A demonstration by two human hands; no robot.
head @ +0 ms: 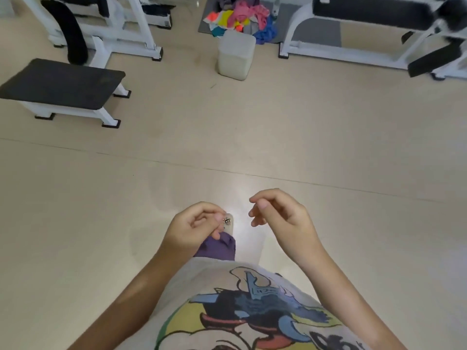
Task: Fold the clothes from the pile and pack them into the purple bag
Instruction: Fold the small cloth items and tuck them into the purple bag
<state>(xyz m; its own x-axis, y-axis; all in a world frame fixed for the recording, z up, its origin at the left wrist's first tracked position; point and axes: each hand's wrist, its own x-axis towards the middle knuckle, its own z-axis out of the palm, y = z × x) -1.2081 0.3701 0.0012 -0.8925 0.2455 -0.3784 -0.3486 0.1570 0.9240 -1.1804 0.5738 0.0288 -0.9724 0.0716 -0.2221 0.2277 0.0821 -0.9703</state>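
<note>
The person is standing on a beige floor (328, 137), looking down over a printed shirt (242, 306), with both hands raised in front of the waist. The left hand (195, 224), at about 6 o'clock, is curling its fingers and pinching something small at the fingertips; what it is pinching is too small to tell. Just below it a purple cloth (219, 247) is showing, and I cannot tell whether this is the bag or part of the person's clothing. The right hand (276, 210), just beside the left at 5 o'clock, is hanging loosely curled, thumb and forefinger near each other, holding nothing. The clothes pile (240, 18), a heap of pink, yellow, orange, blue and teal, is lying far off at 12 o'clock on a grey mat (285, 21). A white stool (236, 55) is standing just in front of it. A black bench (60, 84) is sitting at 10 o'clock, and white gym frames (353, 50) are flanking the pile.
</note>
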